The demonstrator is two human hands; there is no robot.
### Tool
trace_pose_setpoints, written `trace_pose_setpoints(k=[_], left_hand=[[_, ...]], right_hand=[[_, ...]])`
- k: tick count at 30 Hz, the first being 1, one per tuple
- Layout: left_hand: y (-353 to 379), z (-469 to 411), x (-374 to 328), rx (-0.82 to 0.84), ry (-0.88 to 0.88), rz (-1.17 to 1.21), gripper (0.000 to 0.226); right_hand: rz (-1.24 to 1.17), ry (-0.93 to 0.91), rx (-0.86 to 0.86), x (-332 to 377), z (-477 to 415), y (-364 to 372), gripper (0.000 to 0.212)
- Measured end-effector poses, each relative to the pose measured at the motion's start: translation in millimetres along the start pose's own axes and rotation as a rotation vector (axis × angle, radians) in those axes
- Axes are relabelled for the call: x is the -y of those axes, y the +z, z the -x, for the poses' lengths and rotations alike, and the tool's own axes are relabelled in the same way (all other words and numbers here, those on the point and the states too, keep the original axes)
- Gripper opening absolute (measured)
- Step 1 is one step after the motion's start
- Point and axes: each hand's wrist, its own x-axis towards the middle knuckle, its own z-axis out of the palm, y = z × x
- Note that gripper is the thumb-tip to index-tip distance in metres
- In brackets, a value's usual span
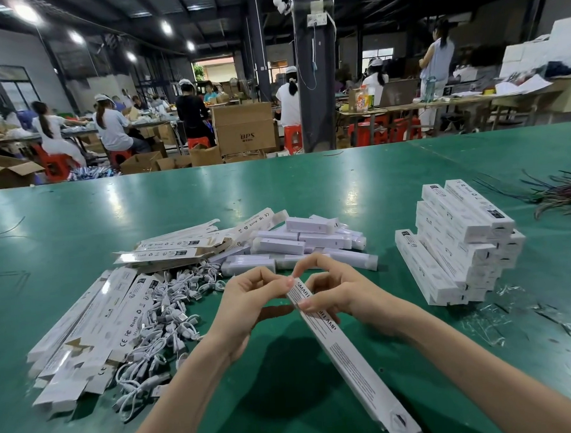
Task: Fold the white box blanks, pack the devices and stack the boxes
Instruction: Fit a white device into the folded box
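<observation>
While the long white box [354, 355] was held slantwise above the green table [287, 398], near end toward the operator and far end between the hands, both hands worked at that far end. The left hand [249, 304] pinched the end corner between thumb and forefinger, the other fingers curled. The right hand [334, 290] gripped the box just behind the end, thumb laid across the printed face. This hold probably steadied the body while the end flap was tucked in. Whether a device was already inside could not be determined. Supplies were arranged for short reaches. The flat box blanks [85, 326] lay fanned at the left, with a heap of charging cables [164, 322] just beside them and near the left wrist. The devices [299, 245] were piled directly beyond the hands. The stack of finished boxes [457, 247] stood to the right, well apart from the right hand, so a closed box would likely travel right and forward. Bare table lay beneath the forearms, giving room to turn the box. Clear plastic scraps [488, 318] littered the near right, in front of the stack. Dark wire offcuts [560, 192] lay at the far right edge. Beyond the piles the table ran open to its far edge.
</observation>
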Motion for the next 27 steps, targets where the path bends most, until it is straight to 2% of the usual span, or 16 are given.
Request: trace_pose_setpoints(k=[4, 6, 9, 11, 12, 14, 16, 18, 20, 22, 23, 25, 27], left_hand=[[2.2, 1.9, 1.9, 0.047, 0.019, -0.067, 0.015], [2.0, -0.2, 3.7, 0.031, -0.019, -0.027, 0.011], [-1.6, -7.9, 6.2, -0.090, -0.139, 0.257, 0.017], [-6.5, -13.4, 7.0, -0.185, -0.210, 0.437, 0.018], [-9.5, -15.9, 8.0, -0.218, -0.235, 0.505, 0.015], [-13.2, -19.7, 11.6, -0.248, -0.264, 0.557, 0.009], [-11.2, -19.8, 14.4, -0.228, -0.274, 0.536, 0.013], [-5.0, -18.3, 18.1, -0.204, -0.267, 0.455, 0.018], [-0.9, -15.9, 25.0, -0.229, -0.157, 0.173, 0.022], [1.3, -8.9, 29.8, -0.260, 0.123, -0.287, 0.037], [4.0, -3.6, 31.4, -0.207, 0.293, -0.411, 0.048], [12.7, 8.4, 36.8, -0.070, 0.538, -0.467, 0.060], [20.0, 15.5, 43.3, 0.011, 0.673, -0.525, 0.063]], right_hand=[[-0.014, 0.017, -0.021, -0.4, 0.9, -2.6, 0.027], [-0.036, 0.029, -0.036, -1.0, -0.1, -1.8, 0.026], [-0.196, 0.028, -0.097, -1.3, -2.4, 0.7, 0.028], [-0.335, -0.026, -0.123, -1.1, -2.3, 0.4, 0.042], [-0.330, -0.059, -0.137, -1.6, -1.6, 0.4, 0.051], [-0.155, -0.123, -0.178, -2.9, 0.1, 3.3, 0.064], [-0.020, -0.208, -0.208, -1.9, 0.1, 10.3, 0.060], [0.079, -0.305, -0.278, -1.0, -1.0, 17.6, 0.043], [0.264, -0.426, -0.416, -2.4, -1.6, 21.7, 0.024], [0.533, -0.535, -0.538, -7.0, -2.2, 20.8, 0.017], [0.670, -0.564, -0.578, -9.4, -2.0, 20.2, 0.020], [0.879, -0.583, -0.591, -15.7, -0.4, 19.4, 0.032], [0.950, -0.602, -0.547, -20.9, 1.2, 21.6, 0.039]])
